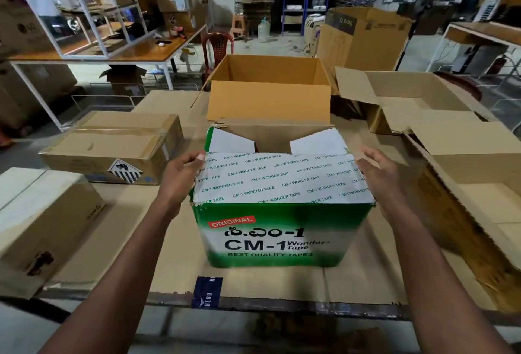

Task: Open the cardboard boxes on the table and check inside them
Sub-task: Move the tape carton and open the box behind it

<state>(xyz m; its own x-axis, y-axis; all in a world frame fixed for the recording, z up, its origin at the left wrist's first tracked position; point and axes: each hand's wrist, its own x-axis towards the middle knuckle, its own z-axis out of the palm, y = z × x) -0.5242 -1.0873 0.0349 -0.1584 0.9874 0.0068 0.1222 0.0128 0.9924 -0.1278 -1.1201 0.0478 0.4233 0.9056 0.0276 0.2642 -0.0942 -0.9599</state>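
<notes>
Our left hand [183, 173] grips the near white flap of the green printed cardboard box [282, 229], while our right hand [375, 173] hovers beside it with fingers relaxed.

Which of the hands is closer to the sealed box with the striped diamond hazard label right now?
Left. The left hand grips the green tape box's left top edge, just right of the hazard-label box. The right hand is at the green box's far side.

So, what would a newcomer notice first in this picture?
First the green CM-1 tape box at the table's centre, its near flap down, with the left hand gripping one corner and the right hand beside the other. Behind it stands an open brown box.
</notes>
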